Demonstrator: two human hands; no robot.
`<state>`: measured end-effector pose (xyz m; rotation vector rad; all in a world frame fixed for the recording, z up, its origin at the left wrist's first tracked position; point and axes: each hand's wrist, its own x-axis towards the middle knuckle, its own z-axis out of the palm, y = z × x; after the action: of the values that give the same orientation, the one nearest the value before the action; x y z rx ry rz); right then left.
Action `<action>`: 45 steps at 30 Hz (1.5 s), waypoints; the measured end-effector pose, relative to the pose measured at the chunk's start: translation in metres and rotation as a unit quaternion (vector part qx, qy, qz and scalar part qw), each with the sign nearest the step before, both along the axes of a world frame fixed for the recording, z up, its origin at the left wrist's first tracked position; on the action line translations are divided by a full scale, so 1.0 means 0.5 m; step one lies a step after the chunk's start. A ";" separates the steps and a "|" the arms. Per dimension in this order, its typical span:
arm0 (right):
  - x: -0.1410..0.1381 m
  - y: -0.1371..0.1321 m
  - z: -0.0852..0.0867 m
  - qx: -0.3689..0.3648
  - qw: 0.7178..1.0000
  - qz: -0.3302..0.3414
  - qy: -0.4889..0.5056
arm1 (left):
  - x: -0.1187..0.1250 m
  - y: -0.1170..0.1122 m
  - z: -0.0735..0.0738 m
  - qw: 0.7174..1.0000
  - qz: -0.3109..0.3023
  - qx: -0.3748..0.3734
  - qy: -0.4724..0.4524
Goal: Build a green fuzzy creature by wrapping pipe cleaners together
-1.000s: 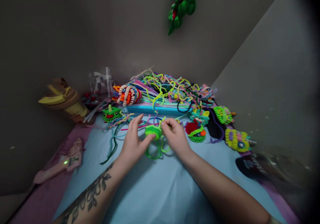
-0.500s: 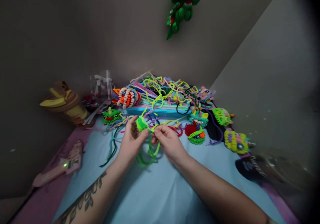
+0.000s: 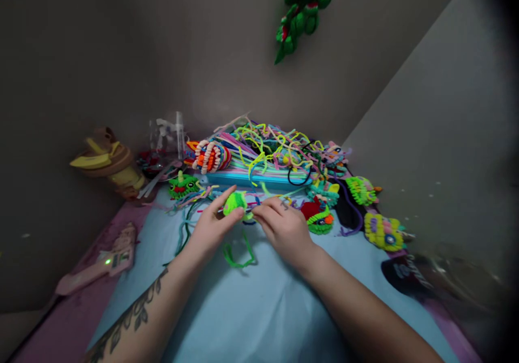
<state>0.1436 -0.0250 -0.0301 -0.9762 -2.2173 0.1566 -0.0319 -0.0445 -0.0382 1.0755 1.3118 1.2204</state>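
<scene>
Over the middle of the blue-covered table, my left hand (image 3: 214, 223) grips a small bright-green ball of coiled pipe cleaner (image 3: 234, 203) between thumb and fingers. My right hand (image 3: 284, 230) is closed just to its right, fingertips pinching a light-green pipe cleaner end (image 3: 248, 216) beside the ball. Below the hands a loose green pipe cleaner (image 3: 240, 260) hangs in a bent loop. Behind them sits a blue tray (image 3: 247, 179) heaped with many-coloured pipe cleaners (image 3: 275, 147).
Fuzzy finished figures stand around: a green one (image 3: 182, 186) on the left, a red-and-green one (image 3: 317, 217) and a yellow one (image 3: 383, 230) on the right. A pink glue gun (image 3: 109, 266) with a lit green light lies at left. A dark cap (image 3: 405, 274) lies at right.
My right hand has turned, its back now facing up, and shifted slightly right. The green ball has rotated in my left hand, and the hanging green strand has swung into a wider loop.
</scene>
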 end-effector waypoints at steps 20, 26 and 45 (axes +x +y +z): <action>-0.008 0.031 -0.003 -0.235 0.960 -0.026 0.150 | 0.001 0.000 -0.030 0.955 0.024 0.171 0.243; -0.001 0.040 -0.005 -0.275 0.943 -0.046 0.178 | 0.003 -0.014 -0.024 0.853 0.079 0.337 0.390; -0.023 0.022 -0.018 -0.362 0.888 -0.056 0.279 | 0.016 -0.005 -0.038 0.991 -0.026 0.077 0.106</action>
<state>0.1323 -0.0139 -0.0389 -1.2350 -1.5559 1.1277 -0.0236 -0.0469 -0.0573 1.3723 1.3573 1.2089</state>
